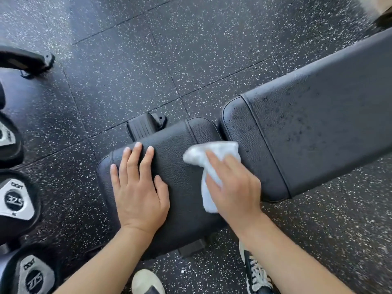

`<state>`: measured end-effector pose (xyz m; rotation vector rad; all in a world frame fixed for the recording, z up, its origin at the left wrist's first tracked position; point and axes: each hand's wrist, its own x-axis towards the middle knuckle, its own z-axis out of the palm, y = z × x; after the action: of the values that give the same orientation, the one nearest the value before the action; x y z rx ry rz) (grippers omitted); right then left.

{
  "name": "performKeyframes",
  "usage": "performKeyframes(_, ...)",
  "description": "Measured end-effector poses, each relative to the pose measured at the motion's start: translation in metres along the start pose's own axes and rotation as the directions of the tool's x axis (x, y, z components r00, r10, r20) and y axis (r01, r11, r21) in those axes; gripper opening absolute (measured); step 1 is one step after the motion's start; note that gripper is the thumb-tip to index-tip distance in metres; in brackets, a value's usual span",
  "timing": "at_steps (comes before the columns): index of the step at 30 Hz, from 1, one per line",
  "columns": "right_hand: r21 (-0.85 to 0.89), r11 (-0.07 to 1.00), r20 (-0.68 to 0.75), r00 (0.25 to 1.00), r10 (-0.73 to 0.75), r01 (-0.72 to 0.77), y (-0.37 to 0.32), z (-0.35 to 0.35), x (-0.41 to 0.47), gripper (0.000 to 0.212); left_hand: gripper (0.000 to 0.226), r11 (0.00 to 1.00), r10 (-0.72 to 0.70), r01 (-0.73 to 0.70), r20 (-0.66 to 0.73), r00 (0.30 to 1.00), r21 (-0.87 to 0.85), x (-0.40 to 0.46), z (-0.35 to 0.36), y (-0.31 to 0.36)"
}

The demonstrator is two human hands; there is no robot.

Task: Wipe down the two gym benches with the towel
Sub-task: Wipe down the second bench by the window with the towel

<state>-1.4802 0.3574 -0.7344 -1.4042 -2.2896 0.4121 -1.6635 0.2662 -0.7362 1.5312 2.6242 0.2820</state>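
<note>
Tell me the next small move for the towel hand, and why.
Probably sweep the right hand and its white towel rightward across the gap onto the back pad. That pad looks speckled with droplets, while the seat pad, where the flat left hand rests, looks clean.

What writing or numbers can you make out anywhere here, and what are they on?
"32.5" on the middle dumbbell end cap at the left edge.
The number on the lower dumbbell end cap is tilted and too blurred to read.
The small brand words above both numbers are illegible.
The bench, towel and shoes show no text.
</note>
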Motion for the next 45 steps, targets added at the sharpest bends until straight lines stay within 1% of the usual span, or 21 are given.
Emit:
performKeyframes(2,-0.009,0.999,0.006,0.999,0.049,-0.049,-0.018,0.014,0.055,0.034,0.068,1.0,-0.002,0.002,0.008,1.0,0.016,0.0,-0.001,0.001)
performKeyframes(4,0.012,0.995,0.064,0.993,0.103,-0.104,-0.031,0.027,0.102,0.024,0.068,1.0,-0.004,0.004,0.014,1.0,0.028,0.0,-0.002,0.001)
performKeyframes(6,0.053,0.99,0.12,0.985,0.127,-0.134,-0.035,0.038,0.129,0.018,0.069,0.999,-0.002,0.002,0.017,1.0,0.043,0.0,-0.001,0.001)
performKeyframes(7,0.057,0.991,0.136,0.984,0.115,-0.123,-0.035,0.04,0.134,0.018,0.069,0.999,-0.001,0.001,0.013,1.0,0.049,0.0,-0.001,0.001)
performKeyframes(10,0.042,0.999,0.138,0.99,-0.017,0.011,-0.028,0.031,0.117,0.019,0.069,0.998,-0.002,0.001,0.012,1.0,0.055,0.0,0.0,0.001)
performKeyframes(13,0.069,0.99,0.175,0.975,-0.134,0.124,-0.016,0.009,0.07,0.026,0.068,0.999,-0.007,0.006,0.016,1.0,0.052,0.0,0.001,-0.001)
performKeyframes(15,0.067,0.985,0.21,0.963,-0.169,0.158,-0.007,-0.005,0.035,0.028,0.067,0.999,-0.005,0.004,0.019,1.0,0.041,0.0,0.0,-0.001)
performKeyframes(18,0.053,0.986,0.239,0.957,-0.165,0.156,0.001,-0.015,0.01,0.023,0.067,1.0,-0.003,0.003,0.023,1.0,0.029,0.0,0.001,-0.001)
performKeyframes(21,-0.021,0.988,0.202,0.968,-0.147,0.154,-0.008,-0.01,0.021,0.021,0.068,1.0,0.0,-0.001,0.02,1.0,0.012,0.0,0.001,-0.002)
performKeyframes(26,-0.1,0.989,0.138,0.985,-0.099,0.113,-0.044,0.03,0.1,0.033,0.069,1.0,0.008,-0.008,0.034,0.999,-0.002,0.001,0.0,-0.003)
performKeyframes(29,-0.128,0.988,0.159,0.985,-0.061,0.082,-0.063,0.051,0.138,0.039,0.069,1.0,0.013,-0.013,0.057,0.998,-0.007,0.001,-0.001,-0.004)
performKeyframes(32,-0.139,0.984,0.142,0.986,-0.09,0.11,-0.066,0.049,0.129,0.042,0.068,0.999,0.026,-0.024,0.074,0.997,-0.028,0.002,-0.004,-0.006)
performKeyframes(34,-0.135,0.982,0.1,0.988,-0.118,0.131,-0.061,0.036,0.103,0.038,0.067,0.998,0.03,-0.026,0.087,0.996,-0.05,0.002,-0.008,-0.007)
performKeyframes(36,-0.122,0.983,0.111,0.986,-0.125,0.138,-0.053,0.021,0.071,0.036,0.066,0.996,0.042,-0.034,0.104,0.994,-0.082,0.003,-0.012,-0.009)
performKeyframes(37,-0.122,0.983,0.133,0.983,-0.124,0.14,-0.05,0.014,0.057,0.038,0.065,0.994,0.062,-0.051,0.109,0.992,-0.101,0.004,-0.013,-0.013)
performKeyframes(39,-0.138,0.981,0.166,0.979,-0.116,0.14,-0.046,0.006,0.038,0.041,0.064,0.982,0.145,-0.132,0.098,0.985,-0.132,0.005,-0.014,-0.028)
performKeyframes(41,-0.153,0.981,0.148,0.984,-0.097,0.12,-0.049,0.009,0.042,0.041,0.062,0.962,0.237,-0.223,0.074,0.969,-0.158,0.004,-0.012,-0.047)
performKeyframes(42,-0.154,0.982,0.127,0.988,-0.093,0.112,-0.055,0.014,0.051,0.041,0.061,0.955,0.259,-0.246,0.066,0.964,-0.166,0.002,-0.011,-0.054)
performKeyframes(45,-0.126,0.988,0.096,0.992,-0.083,0.094,-0.083,0.042,0.091,0.043,0.063,0.954,0.249,-0.238,0.044,0.967,-0.183,-0.003,-0.01,-0.059)
